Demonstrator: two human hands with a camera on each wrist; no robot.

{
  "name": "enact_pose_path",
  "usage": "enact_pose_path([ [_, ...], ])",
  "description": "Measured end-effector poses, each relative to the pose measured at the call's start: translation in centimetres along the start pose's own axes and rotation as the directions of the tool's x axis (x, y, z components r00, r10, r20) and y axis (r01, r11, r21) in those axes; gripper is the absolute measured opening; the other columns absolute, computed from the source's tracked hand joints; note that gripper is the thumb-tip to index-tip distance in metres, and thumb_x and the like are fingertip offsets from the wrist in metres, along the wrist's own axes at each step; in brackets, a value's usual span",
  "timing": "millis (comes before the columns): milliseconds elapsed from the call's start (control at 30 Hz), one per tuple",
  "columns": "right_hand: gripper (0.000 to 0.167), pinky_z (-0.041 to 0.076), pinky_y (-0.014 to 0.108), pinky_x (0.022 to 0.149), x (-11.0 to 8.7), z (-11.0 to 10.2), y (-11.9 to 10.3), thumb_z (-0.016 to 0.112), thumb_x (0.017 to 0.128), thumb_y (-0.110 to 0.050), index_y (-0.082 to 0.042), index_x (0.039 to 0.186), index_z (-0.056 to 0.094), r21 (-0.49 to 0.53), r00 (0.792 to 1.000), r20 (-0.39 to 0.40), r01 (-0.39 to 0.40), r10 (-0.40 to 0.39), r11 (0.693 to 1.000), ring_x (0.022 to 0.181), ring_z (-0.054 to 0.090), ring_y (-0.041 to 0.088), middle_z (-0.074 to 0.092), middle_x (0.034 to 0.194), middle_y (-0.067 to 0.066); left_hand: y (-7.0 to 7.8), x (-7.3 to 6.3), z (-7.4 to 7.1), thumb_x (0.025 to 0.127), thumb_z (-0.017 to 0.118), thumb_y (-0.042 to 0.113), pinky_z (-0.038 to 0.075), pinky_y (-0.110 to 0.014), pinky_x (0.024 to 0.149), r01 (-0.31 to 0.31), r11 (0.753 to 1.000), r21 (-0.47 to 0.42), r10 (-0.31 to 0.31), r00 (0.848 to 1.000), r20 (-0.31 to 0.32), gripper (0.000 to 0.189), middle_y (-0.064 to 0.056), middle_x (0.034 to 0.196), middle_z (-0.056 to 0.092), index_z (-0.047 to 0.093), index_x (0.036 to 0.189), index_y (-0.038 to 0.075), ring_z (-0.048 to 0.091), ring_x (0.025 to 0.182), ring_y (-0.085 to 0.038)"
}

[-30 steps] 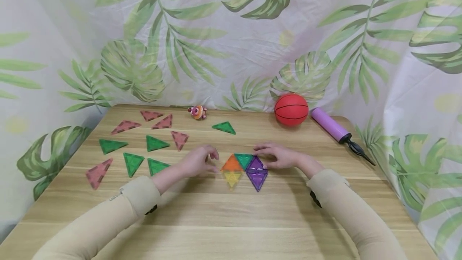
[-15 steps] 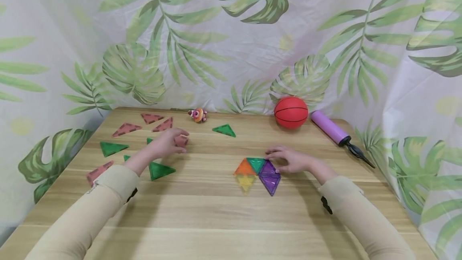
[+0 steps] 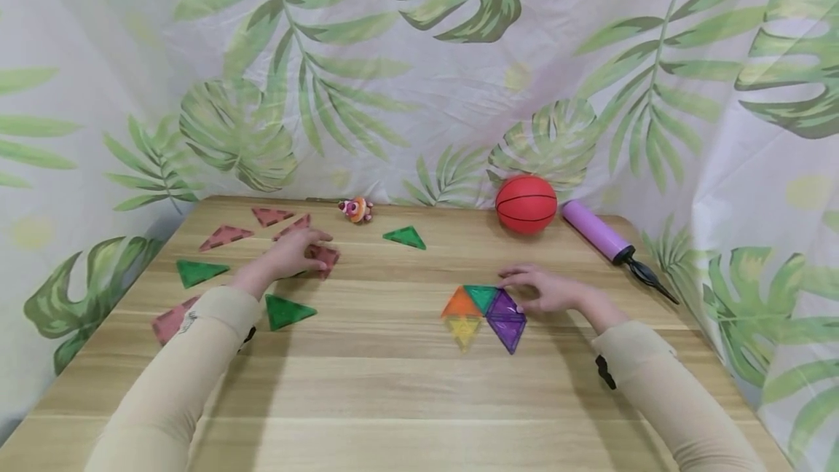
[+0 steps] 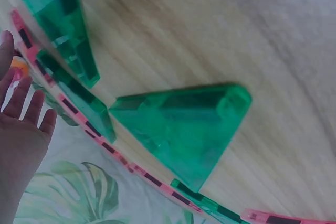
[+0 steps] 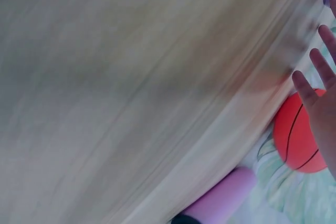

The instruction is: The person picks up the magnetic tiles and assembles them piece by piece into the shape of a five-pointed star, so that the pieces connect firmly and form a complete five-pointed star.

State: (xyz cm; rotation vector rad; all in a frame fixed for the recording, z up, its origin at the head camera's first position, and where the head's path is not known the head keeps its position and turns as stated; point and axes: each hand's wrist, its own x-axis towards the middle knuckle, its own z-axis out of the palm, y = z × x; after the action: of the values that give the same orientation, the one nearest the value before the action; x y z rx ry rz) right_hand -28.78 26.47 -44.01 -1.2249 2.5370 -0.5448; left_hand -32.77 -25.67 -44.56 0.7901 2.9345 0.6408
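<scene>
Head view: left hand (image 3: 291,253) at pink triangle tile (image 3: 330,259), right hand (image 3: 545,290) at purple tile (image 3: 501,304), both spread; tiles seem light, stiff; hold edges

Head view: forward and down across the worktop (image 3: 367,384). Wrist views: close, tilted; left shares green triangles (image 4: 181,135), right the red ball (image 5: 296,135), with the head view.

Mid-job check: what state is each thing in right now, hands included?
Left hand, over a red triangle, grip unclear
Right hand, touching the upper purple triangle
Five joined triangles, flat, edge to edge
Loose green triangles, flat, unjoined
Other red triangles, flat, unjoined
Ball, resting on the table
Pump, lying on its side
Toy figure, on the table, pose unclear
</scene>
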Motion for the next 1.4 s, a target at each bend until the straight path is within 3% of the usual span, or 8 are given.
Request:
enact_pose_path([
  [133,0.048,0.026,0.060,0.106,-0.7,0.0,0.9,0.067,0.084,-0.011,-0.005,0.130,0.056,0.007,0.999,-0.024,-0.021,0.021,1.000,0.132,0.033,0.042,0.041,0.141,0.022,-0.5,0.4,0.5,0.081,0.075,0.016,0.041,-0.053,0.094,-0.005,1.000,0.024,0.005,1.000,-0.009,0.052,-0.023,0.122,0.058,0.057,0.125,-0.004,0.053,0.112,-0.038],
  [333,0.048,0.026,0.061,0.105,-1.3,-0.1,1.5,0.067,0.084,-0.010,-0.004,0.130,0.056,0.032,0.998,-0.039,-0.044,0.045,0.999,0.131,0.034,0.042,0.041,0.141,0.022,-0.8,0.8,0.7,0.082,0.073,0.014,0.042,-0.051,0.093,-0.022,1.000,-0.018,0.023,1.000,0.007,0.041,-0.020,0.117,0.061,0.063,0.119,0.000,0.054,0.110,-0.036],
  [533,0.049,0.025,0.058,0.107,-0.3,-0.4,1.2,0.069,0.084,-0.013,-0.005,0.131,0.055,0.054,0.997,-0.062,-0.048,0.051,0.997,0.132,0.033,0.039,0.041,0.142,0.020,-0.7,0.9,0.7,0.084,0.071,0.016,0.040,-0.052,0.095,0.001,1.000,-0.010,0.000,0.999,0.039,0.036,-0.018,0.117,0.058,0.065,0.118,0.005,0.052,0.111,-0.036],
  [833,0.061,0.023,0.053,0.111,5.4,-0.7,-0.3,0.070,0.086,-0.025,-0.010,0.140,0.046,0.094,0.993,-0.091,-0.068,0.076,0.993,0.138,0.028,0.034,0.036,0.148,0.014,-0.6,1.6,0.9,0.085,0.071,0.018,0.042,-0.049,0.091,-0.023,1.000,0.001,0.023,0.998,0.052,0.037,-0.018,0.117,0.057,0.065,0.119,0.005,0.052,0.107,-0.033],
  [1133,0.061,0.021,0.047,0.113,11.9,-0.1,-2.6,0.068,0.087,-0.028,-0.017,0.142,0.043,0.105,0.992,-0.109,-0.058,0.069,0.993,0.140,0.025,0.026,0.033,0.150,0.005,-0.9,0.3,0.6,0.085,0.071,0.016,0.041,-0.051,0.091,-0.006,1.000,0.015,0.005,0.999,0.039,0.037,-0.020,0.117,0.056,0.064,0.120,0.005,0.051,0.108,-0.036],
  [1400,0.066,0.018,0.046,0.115,14.5,0.8,-3.0,0.067,0.088,-0.029,-0.014,0.146,0.038,0.056,0.992,-0.058,-0.112,0.115,0.992,0.142,0.020,0.026,0.028,0.153,0.007,-0.8,0.1,0.7,0.086,0.069,0.015,0.041,-0.052,0.092,-0.018,1.000,0.005,0.018,0.999,0.030,0.037,-0.021,0.118,0.056,0.063,0.121,0.004,0.051,0.109,-0.036],
])
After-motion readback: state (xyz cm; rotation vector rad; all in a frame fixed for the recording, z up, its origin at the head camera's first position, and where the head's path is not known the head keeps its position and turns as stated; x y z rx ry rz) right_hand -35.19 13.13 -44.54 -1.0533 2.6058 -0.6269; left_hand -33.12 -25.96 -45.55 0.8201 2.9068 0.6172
